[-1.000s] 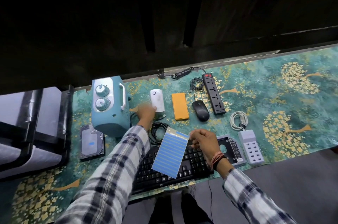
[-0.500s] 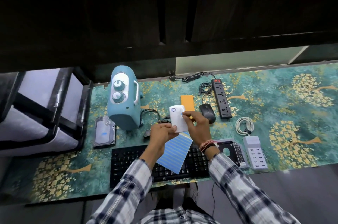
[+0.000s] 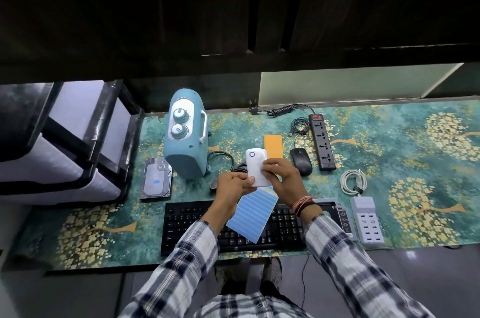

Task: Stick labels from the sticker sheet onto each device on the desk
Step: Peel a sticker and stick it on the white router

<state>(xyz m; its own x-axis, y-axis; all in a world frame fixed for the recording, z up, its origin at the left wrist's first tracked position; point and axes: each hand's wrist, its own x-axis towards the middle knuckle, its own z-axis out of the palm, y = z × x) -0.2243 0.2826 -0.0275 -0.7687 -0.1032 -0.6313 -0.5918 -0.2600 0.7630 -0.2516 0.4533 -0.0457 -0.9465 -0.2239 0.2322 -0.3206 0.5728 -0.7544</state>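
An office-like desk: tabletop (image 3: pixel 389 187) with keyboard (image 3: pixel 187 226) at 6 o'clock, mouse (image 3: pixel 301 161), power strip (image 3: pixel 322 142) at 1 o'clock.

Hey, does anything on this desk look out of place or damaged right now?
Nothing looks damaged or spilled. The white device is off the desk, held in both hands, and the sticker sheet hangs over the keyboard.

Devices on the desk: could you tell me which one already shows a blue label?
The hard drive, lying flat left of the keyboard, has a small blue label on top; no label shows on the other devices.
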